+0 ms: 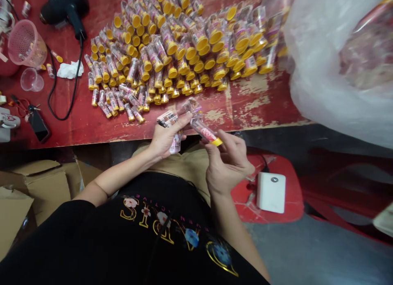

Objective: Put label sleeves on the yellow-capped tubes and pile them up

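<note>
My left hand is closed around a small bundle of printed labels, its thumb pressed on top. A crinkled clear plastic piece with a purple strip shows just past the thumb tip. In my right hand, thumb and fingers pinch a clear tube by its yellow-capped end. Pink and white print shows on the tube, which lies tilted toward the left hand; whether its far end touches the plastic piece I cannot tell. Both hands are over the table's near edge.
A large pile of yellow-capped tubes covers the worn red table. A heat gun, pink basket and phone lie left. A big plastic bag bulges right. A white power bank rests on a red stool.
</note>
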